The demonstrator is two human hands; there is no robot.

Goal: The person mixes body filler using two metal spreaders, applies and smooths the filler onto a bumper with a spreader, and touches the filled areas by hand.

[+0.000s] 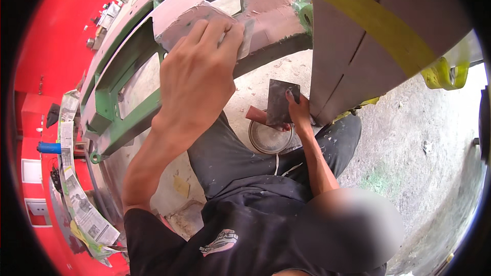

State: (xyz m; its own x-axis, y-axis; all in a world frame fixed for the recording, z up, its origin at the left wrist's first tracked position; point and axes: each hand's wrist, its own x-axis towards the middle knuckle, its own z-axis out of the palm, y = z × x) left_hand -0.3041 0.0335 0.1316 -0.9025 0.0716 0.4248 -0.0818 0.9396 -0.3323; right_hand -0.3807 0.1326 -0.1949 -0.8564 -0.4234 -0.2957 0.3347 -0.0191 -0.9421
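My left hand point(197, 71) is raised to a green metal frame point(125, 117), its fingers closed on a flat grey putty spreader point(247, 40). The spreader is against or very near the pinkish filler point(271, 0) coating the frame's upper face; the exact contact is hidden. Lower and to the right, my right hand point(300, 106) grips a dark, flat square plate point(280, 94), thumb on its face. Below that plate stands a round tin point(271, 145) between my legs. A reddish-brown flat piece point(257, 115) lies at the tin's rim, partly covered by the plate.
A large grey panel point(353, 30) with a yellow band point(373, 15) rises at the right, near my right hand. A yellow strap point(446, 74) hangs at its far edge. Newspaper-covered parts point(84, 194) stand at the left before a red wall point(46, 36). Rough concrete floor point(388, 143) stretches right.
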